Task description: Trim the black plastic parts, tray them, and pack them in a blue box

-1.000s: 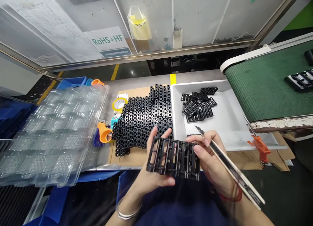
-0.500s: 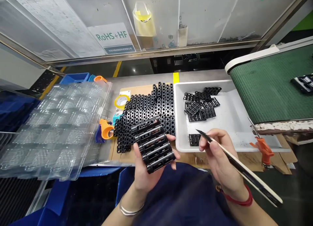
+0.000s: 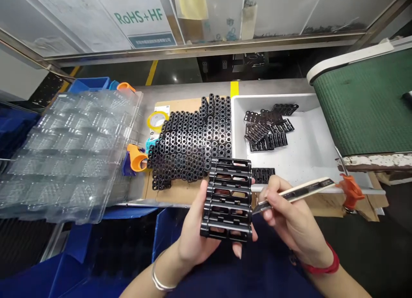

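My left hand (image 3: pixel 197 233) holds a black slotted plastic part (image 3: pixel 229 199) from below, its fingers wrapped round the far edge. In my right hand (image 3: pixel 289 216) is a utility knife (image 3: pixel 298 192) with a pale handle, pinched between thumb and fingers. The knife's blade tip is at the part's right edge; whether it touches cannot be made out. Behind the hands stand rows of stacked black parts (image 3: pixel 189 143) on cardboard. To their right, a white tray (image 3: pixel 305 160) holds several more black slotted parts (image 3: pixel 268 128).
Clear plastic trays (image 3: pixel 74 156) are stacked at the left. Near them lie an orange tape dispenser (image 3: pixel 138 159) and yellow tape (image 3: pixel 157 120). On the right are a green conveyor belt (image 3: pixel 370 104) and an orange-handled tool (image 3: pixel 351 193). Blue bins (image 3: pixel 71 255) stand below.
The black part has moved right and turned more upright in my left hand. My right hand has swung the knife round, bringing its blade to the part's edge. The camera view has shifted slightly.
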`<action>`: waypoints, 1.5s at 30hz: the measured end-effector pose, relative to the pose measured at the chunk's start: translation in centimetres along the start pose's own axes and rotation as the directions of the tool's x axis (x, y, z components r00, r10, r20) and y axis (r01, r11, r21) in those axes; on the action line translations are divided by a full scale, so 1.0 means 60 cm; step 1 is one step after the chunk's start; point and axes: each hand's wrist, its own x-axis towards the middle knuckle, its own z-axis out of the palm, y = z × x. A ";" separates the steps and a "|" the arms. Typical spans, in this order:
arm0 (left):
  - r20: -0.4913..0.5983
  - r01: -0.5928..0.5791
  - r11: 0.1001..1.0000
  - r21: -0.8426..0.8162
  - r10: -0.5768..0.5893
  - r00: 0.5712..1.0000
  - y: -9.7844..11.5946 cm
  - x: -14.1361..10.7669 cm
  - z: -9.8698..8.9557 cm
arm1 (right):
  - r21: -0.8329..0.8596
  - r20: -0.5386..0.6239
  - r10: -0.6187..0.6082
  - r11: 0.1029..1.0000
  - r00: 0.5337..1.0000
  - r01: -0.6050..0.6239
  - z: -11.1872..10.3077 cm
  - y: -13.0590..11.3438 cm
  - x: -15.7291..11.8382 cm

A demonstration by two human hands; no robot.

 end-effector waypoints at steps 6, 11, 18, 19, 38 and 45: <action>0.047 0.010 1.000 -0.024 -0.008 0.999 -0.010 0.005 -0.005 | 0.072 0.017 0.087 0.994 0.996 -0.088 0.012 0.013 -0.005; 0.077 0.036 0.996 -0.079 -0.030 0.997 -0.019 0.008 -0.010 | 0.071 0.020 0.148 0.986 0.989 -0.149 0.022 0.014 -0.005; 0.073 0.065 0.995 -0.070 -0.060 0.996 -0.017 0.008 -0.014 | 0.042 -0.029 0.149 0.988 0.988 -0.147 0.027 0.018 -0.008; 0.067 0.061 0.996 -0.069 -0.057 0.996 -0.017 0.008 -0.013 | 0.040 -0.023 0.143 0.989 0.989 -0.142 0.028 0.018 -0.009; 0.037 0.123 0.992 -0.030 -0.122 0.992 -0.011 0.006 -0.013 | -0.037 0.004 0.118 0.992 0.993 -0.118 0.019 0.021 -0.011; 0.054 0.087 0.995 -0.037 -0.085 0.995 -0.011 0.005 -0.013 | -0.040 0.023 0.124 0.992 0.992 -0.123 0.016 0.018 -0.005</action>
